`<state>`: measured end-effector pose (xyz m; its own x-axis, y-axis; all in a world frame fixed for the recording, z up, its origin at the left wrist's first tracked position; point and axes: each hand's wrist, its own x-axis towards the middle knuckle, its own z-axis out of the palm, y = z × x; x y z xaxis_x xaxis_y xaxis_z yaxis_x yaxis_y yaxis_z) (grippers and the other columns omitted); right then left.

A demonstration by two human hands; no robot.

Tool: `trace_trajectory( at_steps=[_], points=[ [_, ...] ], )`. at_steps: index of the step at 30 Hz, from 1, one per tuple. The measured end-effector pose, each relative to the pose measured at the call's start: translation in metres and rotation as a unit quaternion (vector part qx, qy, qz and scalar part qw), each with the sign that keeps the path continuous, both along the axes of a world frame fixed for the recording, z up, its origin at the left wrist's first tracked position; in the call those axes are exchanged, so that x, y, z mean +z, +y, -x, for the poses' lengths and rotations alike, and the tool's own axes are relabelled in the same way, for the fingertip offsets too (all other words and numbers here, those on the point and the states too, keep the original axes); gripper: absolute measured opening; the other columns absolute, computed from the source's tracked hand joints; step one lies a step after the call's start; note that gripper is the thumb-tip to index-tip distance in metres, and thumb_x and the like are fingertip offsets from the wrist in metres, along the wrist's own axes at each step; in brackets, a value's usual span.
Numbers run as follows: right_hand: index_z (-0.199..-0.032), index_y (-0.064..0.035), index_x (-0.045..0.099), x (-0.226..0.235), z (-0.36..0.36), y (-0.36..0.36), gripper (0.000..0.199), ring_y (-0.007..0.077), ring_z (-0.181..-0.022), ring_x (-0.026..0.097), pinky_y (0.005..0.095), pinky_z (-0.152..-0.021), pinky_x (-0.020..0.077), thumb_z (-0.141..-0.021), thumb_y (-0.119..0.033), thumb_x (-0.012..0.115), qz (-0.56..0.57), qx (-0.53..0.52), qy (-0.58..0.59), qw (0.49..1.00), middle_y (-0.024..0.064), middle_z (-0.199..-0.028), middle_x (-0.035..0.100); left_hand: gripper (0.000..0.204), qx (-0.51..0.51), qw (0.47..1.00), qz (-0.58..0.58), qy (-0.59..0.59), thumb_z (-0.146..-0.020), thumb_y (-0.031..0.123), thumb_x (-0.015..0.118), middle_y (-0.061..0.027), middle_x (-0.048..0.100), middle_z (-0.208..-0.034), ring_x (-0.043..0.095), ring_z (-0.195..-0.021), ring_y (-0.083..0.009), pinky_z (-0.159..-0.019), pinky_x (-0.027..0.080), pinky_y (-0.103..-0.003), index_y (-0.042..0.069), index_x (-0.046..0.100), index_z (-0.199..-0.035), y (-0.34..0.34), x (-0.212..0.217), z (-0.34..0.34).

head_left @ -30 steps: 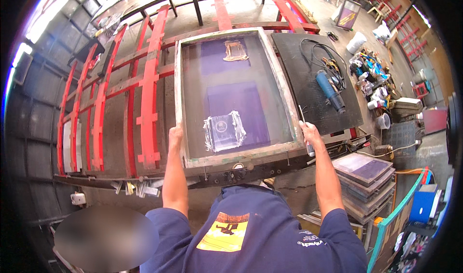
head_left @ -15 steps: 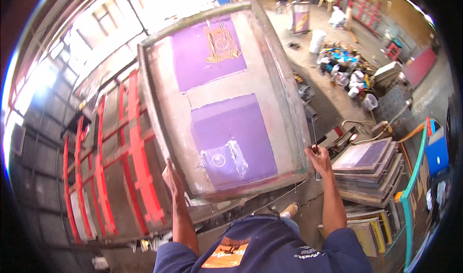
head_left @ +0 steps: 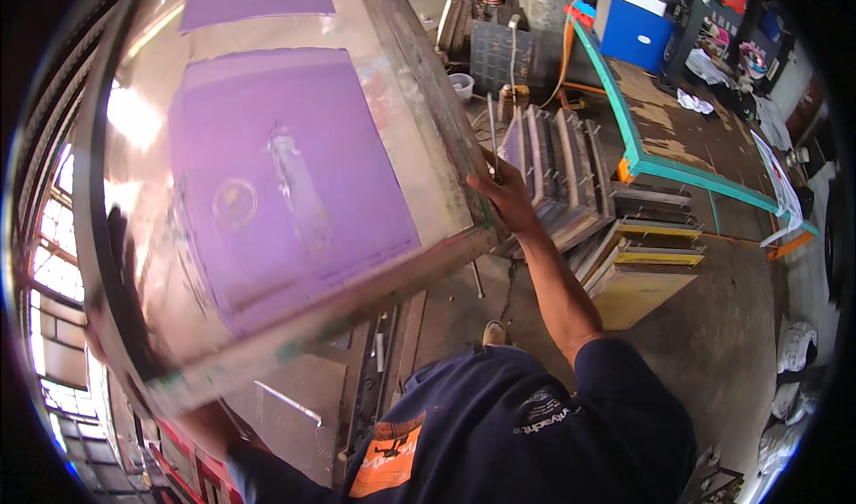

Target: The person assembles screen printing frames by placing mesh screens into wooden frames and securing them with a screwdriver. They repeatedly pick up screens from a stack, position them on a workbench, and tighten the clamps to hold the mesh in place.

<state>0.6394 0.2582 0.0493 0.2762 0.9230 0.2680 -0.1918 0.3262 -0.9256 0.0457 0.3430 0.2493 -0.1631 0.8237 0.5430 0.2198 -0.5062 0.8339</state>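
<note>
Screen-printing frame (head_left: 267, 183), a big wooden-edged one with translucent mesh and purple coated patches, is being held up off the floor and tilted, filling the upper left of the head view, its lower rail running across just above the person's chest. The right hand (head_left: 504, 196) is wrapping round the frame's right-hand rail near the lower corner, fingers curled behind the wood and thumb on the front, so the grip there is pressed closed on the rail. The left hand (head_left: 209, 424) is sitting beneath the frame's lower left corner, showing only as a dim shape through the mesh; whether its fingers are closed round the rail or merely propping it, I cannot tell. Nearly all of the frame is therefore lying above and to the left of the right hand, well away from both holds, which is making it top-heavy.

Judging from this, the frame could be swinging or slipping, since it is borne only at its bottom corners. Just right of the frame, a stack of frames (head_left: 571, 174) is standing close to its corner, and a knock there could tear the mesh. The teal-edged table (head_left: 678, 130) beyond is further off.
</note>
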Motion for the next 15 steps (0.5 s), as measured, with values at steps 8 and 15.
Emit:
trace_trajectory(
  at_steps=[8, 15],
  points=[
    [-0.13, 0.0047, 0.057, -0.107, -0.11, 0.005, 0.068, 0.0189, -0.094, 0.063, 0.0334, -0.082, 0.05, -0.081, -0.036, 0.079, 0.18, -0.01, 0.038, 0.983, 0.0117, -0.11, 0.067, 0.035, -0.301, 0.937, -0.071, 0.161, -0.097, 0.024, 0.054, -0.011, 0.066, -0.107, 0.062, -0.098, -0.0192, -0.089, 0.049, -0.032, -0.002, 0.062, -0.119, 0.245, 0.08, -0.277],
    [-0.109, 0.0024, 0.064, -0.147, -0.137, 0.027, 0.051, 0.0147, -0.077, 0.063, 0.0288, -0.068, 0.0508, -0.082, -0.039, 0.072, 0.286, 0.06, 0.147, 0.945, 0.0063, -0.092, 0.066, 0.036, -0.585, 0.78, 0.198, 0.098, -0.094, 0.029, 0.053, -0.0163, 0.064, -0.113, 0.065, -0.101, -0.028, -0.088, 0.056, -0.042, 0.001, 0.062, -0.115, 0.424, -0.021, -0.462]
  ],
)
